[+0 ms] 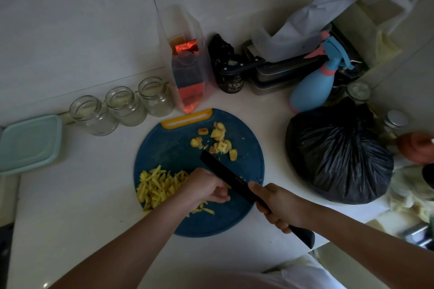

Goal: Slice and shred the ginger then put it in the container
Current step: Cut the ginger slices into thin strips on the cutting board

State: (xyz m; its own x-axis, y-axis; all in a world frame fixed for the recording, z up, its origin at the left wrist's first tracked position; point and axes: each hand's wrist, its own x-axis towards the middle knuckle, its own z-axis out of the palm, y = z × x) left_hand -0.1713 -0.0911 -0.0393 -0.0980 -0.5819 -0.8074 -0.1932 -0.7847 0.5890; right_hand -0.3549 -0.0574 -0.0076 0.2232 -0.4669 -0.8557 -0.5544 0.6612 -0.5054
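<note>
A round blue cutting board (178, 145) with a yellow handle lies on the white counter. A pile of yellow ginger shreds (159, 185) covers its near left part. Ginger peel and end pieces (218, 141) lie at its far right. My left hand (206, 187) is curled over ginger at the right edge of the shreds, fingertips against the blade. My right hand (279, 204) grips the black handle of a black knife (225, 173), whose blade lies across the board beside my left hand. A pale green lidded container (28, 143) sits at far left.
Three open glass jars (124, 105) stand in a row behind the board. A clear bag with an orange packet (187, 70), a dark jar (229, 77), a blue spray bottle (314, 82) and a full black rubbish bag (335, 159) crowd the back right.
</note>
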